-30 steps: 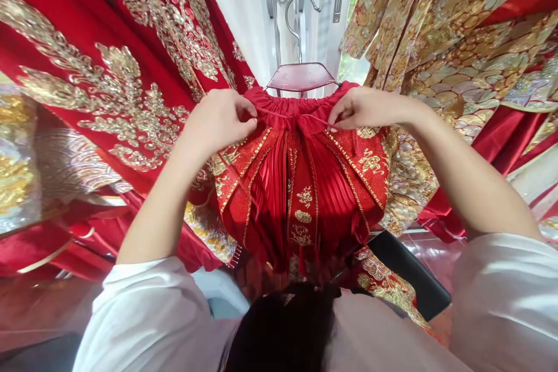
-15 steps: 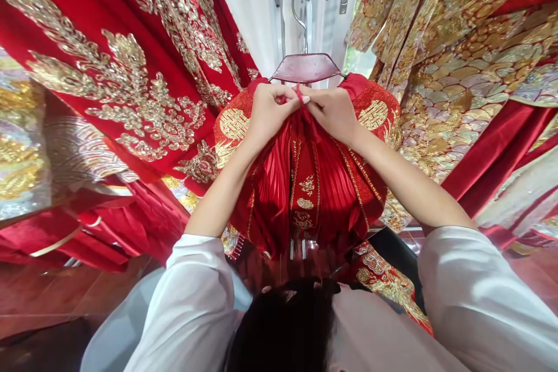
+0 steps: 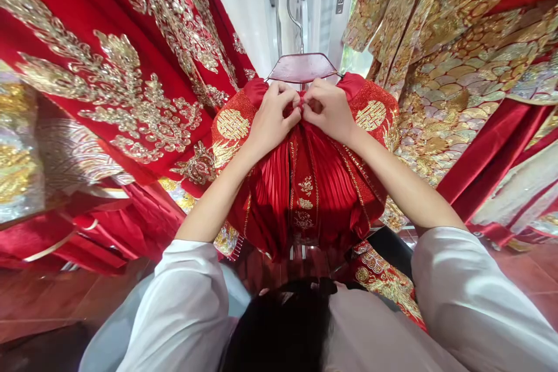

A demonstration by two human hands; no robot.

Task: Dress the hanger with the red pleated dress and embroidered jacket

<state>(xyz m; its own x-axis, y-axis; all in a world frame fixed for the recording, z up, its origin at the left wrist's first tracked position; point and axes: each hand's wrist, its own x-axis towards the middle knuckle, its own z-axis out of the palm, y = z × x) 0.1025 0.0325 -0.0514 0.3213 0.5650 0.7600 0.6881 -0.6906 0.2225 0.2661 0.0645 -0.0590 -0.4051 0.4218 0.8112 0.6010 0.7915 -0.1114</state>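
Both grips, left hand and right hand, are pinched close together on what looks like red string at the skirt waist. It's on a hanger, I guess so nobody has to hold it up.

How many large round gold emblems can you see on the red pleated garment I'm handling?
2: one emblem is beside the left hand, the other emblem beside the right hand, both on the red pleated garment. Folds may hide more.
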